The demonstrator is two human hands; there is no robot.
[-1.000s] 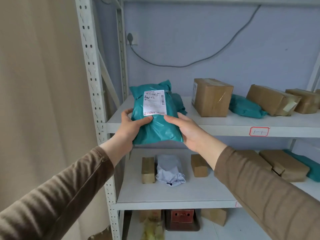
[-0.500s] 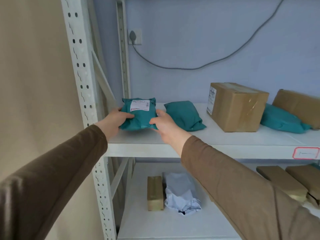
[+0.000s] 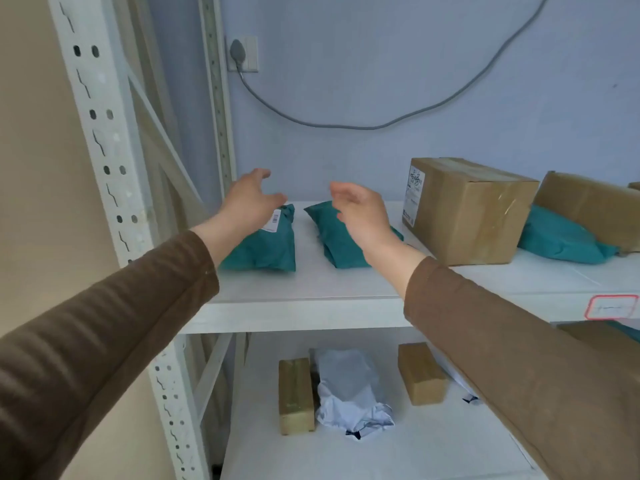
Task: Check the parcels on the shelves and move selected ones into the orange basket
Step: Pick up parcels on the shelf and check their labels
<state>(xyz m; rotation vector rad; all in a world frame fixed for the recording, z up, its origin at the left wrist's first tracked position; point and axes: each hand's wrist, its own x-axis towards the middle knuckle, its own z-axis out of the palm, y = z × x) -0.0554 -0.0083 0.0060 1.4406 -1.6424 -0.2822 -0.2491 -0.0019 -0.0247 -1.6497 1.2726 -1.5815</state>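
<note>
Teal parcels lie side by side at the left end of the upper shelf (image 3: 311, 306): the labelled parcel (image 3: 266, 244) and its plain neighbour (image 3: 332, 237). Left hand (image 3: 247, 202) and right hand (image 3: 360, 216) hover above them, fingers spread, holding nothing. Risk: with no orange basket in view, a hurried reach could shove either soft bag toward the shelf edge.

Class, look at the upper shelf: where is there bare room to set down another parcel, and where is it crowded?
Bare: the front strip of the upper shelf, and the gap between the labelled teal parcel and the second teal parcel. Crowded: the right, where the big cardboard box, a third teal parcel and another box bunch together.
</note>
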